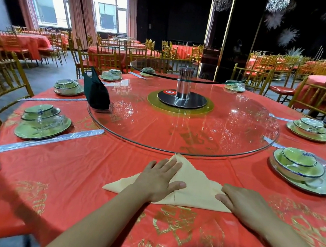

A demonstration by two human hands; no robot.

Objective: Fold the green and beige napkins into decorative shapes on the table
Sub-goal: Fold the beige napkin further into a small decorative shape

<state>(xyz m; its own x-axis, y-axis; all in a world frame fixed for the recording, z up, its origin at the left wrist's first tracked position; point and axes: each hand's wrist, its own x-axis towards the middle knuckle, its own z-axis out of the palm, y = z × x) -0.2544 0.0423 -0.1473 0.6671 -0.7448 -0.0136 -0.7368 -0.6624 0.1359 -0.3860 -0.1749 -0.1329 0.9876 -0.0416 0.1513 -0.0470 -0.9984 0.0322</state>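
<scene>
The left hand point(159, 181), fingers straight, is pressing the triangular beige napkin point(196, 180) onto the bench point(69, 173); the right hand point(244, 205), also flat, is pressing its right corner.

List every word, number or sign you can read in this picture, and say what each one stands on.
"8": on the red-and-black marker lying on the black centre base.
Gold characters on the red tablecloth: too crinkled and distorted to read.
Blue print on the wrapped bowls: too blurred to read.
</scene>
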